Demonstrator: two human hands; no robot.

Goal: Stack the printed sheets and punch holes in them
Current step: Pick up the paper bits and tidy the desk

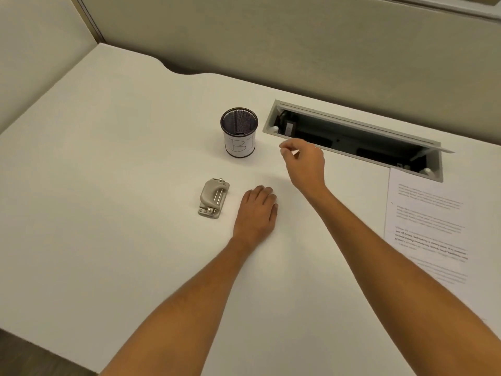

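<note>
white desk (108, 158), beige partition walls (298, 44)

just one head cam, looking forward and steeply down over both forearms at the white desk (108, 172), close in, with the cubicle wall (298, 44) up top

The desk (108, 185) lies bare across its left and near parts, with free passage there. Mid-desk, the punch (214, 198) and the cup (239, 132) stand apart, a gap between them. The left hand (256, 213) lies just right of the punch. Far right, an open cable tray (352, 137) breaks the surface; sheets (425, 226) cover the right edge.
</note>
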